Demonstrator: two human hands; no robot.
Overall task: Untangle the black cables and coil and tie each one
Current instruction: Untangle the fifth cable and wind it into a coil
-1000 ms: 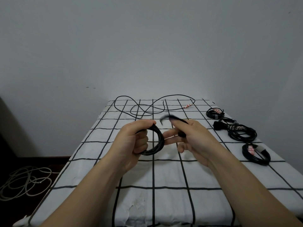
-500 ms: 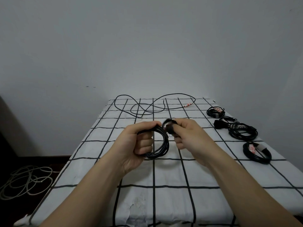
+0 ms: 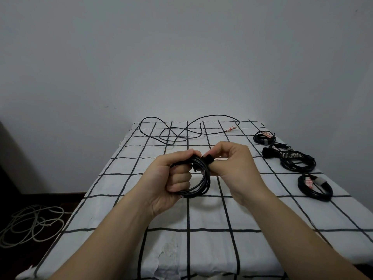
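My left hand [image 3: 171,174] grips a coiled black cable [image 3: 201,184] held above the middle of the checked table [image 3: 181,249], fingers curled through the loop. My right hand [image 3: 232,164] pinches a black tie strap [image 3: 207,159] wrapped at the top right of that coil. A loose black cable [image 3: 181,132] with a red-and-white tag at one end lies sprawled at the far end of the table. Three tied coils lie along the right side: a small one [image 3: 264,137], a larger one with a plug [image 3: 296,162], and one nearer [image 3: 314,186].
A pale grey wall rises right behind the table's far edge. On the dark floor to the left lies a heap of light-coloured cable [image 3: 30,225]. The white cloth with black grid lines hangs over the near edge.
My right hand has brought the strap end from above the coil down onto it and closed its fingers round it. The left hand keeps hold of the coil.
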